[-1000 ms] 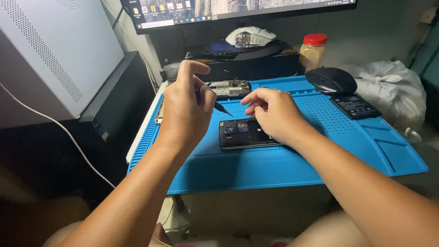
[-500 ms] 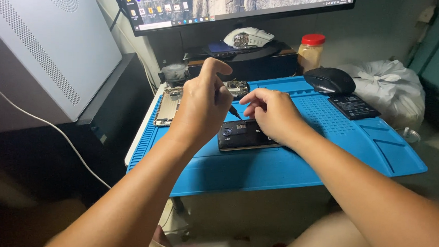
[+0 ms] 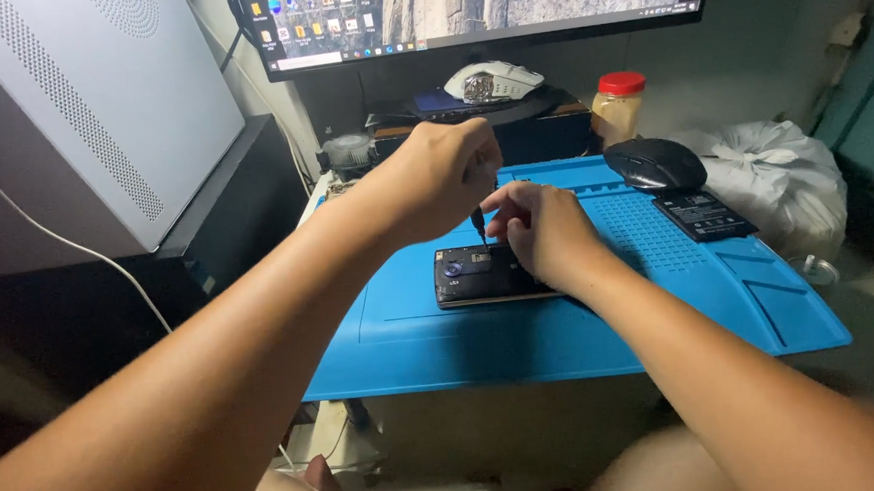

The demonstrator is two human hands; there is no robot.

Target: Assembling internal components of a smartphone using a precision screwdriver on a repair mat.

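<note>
A black mouse [image 3: 655, 164] and a flat black battery [image 3: 703, 215] lie just right of the hands. Beyond them stand a red-lidded jar [image 3: 618, 106], a white mouse [image 3: 493, 80] and a monitor [image 3: 484, 9]. A white computer case [image 3: 91, 104] sits far left.

Bare arms, both hands ungloved.
Left hand [image 3: 443, 175] and right hand [image 3: 541, 232]: no rings, watch or wristband in view. Forearms uncovered to the frame edge, no sleeves showing. Bare knees at bottom edge, blurred; clothing there cannot be made out.
</note>
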